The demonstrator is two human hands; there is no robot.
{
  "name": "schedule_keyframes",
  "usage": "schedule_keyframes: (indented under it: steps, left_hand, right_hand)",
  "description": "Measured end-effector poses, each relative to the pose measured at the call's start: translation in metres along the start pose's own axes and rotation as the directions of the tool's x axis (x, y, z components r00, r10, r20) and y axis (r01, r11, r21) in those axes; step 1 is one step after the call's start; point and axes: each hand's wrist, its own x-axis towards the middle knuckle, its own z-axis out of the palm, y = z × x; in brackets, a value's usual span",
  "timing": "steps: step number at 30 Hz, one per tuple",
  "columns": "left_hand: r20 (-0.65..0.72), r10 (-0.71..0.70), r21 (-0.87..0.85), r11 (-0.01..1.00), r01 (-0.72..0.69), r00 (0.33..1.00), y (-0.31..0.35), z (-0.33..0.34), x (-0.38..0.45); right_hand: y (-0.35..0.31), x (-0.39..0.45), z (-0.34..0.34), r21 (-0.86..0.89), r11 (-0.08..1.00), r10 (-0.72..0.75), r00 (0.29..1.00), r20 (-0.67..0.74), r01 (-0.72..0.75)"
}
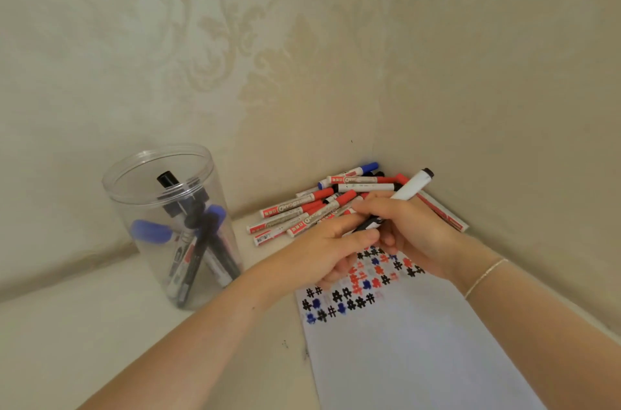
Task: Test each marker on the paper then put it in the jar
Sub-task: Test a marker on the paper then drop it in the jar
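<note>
My right hand (415, 235) grips a white marker (414, 185) with a black end, its tail slanting up to the right. My left hand (331, 246) pinches the marker's black cap (369, 224) at the lower end, the two hands meeting above the top of the paper (420, 342). The paper carries rows of black, blue and red hash marks (353, 300). A clear plastic jar (168, 225) stands to the left with several black and blue markers leaning inside. A pile of markers (319, 208), mostly red-capped, lies in the corner behind my hands.
Patterned walls (302, 56) meet in a corner right behind the pile. The cream tabletop (100, 342) spreads left and in front of the jar. A thin bracelet (484, 277) circles my right wrist.
</note>
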Motion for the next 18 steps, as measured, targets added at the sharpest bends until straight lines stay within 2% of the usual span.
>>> schedule_keyframes:
  steps: [2, 3, 5, 8, 10, 12, 18]
  left_hand:
    - [0.03, -0.05, 0.022, 0.999, 0.049, 0.998, -0.006, 0.003, 0.0]
    - [0.009, -0.067, 0.09, 0.994, 0.066, 0.998, -0.01, 0.002, -0.001]
    - [-0.089, -0.09, 0.244, 0.964, 0.11, 0.992, -0.017, -0.001, -0.002]
    - [-0.268, 0.007, 0.445, 0.888, 0.118, 0.963, -0.035, -0.004, -0.004]
    - [-0.297, 0.054, 0.575, 0.807, 0.133, 0.953, -0.044, -0.002, -0.001]
    - [-0.283, 0.06, 0.644, 0.752, 0.143, 0.957, -0.05, -0.002, 0.002]
    - [-0.278, 0.089, 0.744, 0.65, 0.156, 0.956, -0.053, -0.002, 0.003]
  right_hand:
    - [0.001, -0.004, -0.006, 0.012, 1.0, 0.001, 1.0, -0.007, -0.001]
    - [0.001, -0.006, -0.009, 0.042, 0.999, -0.009, 0.999, -0.032, 0.01]
    - [0.002, -0.008, -0.018, 0.14, 0.989, -0.021, 0.99, -0.137, 0.04]
    - [0.013, -0.012, -0.027, 0.196, 0.98, 0.018, 0.974, -0.228, 0.028]
    - [0.029, -0.013, -0.026, 0.073, 0.997, 0.041, 0.972, -0.232, -0.024]
    - [0.043, -0.014, -0.022, -0.055, 0.997, 0.035, 0.954, -0.296, -0.054]
    - [0.061, -0.015, -0.011, -0.248, 0.969, -0.111, 0.873, -0.475, -0.012]
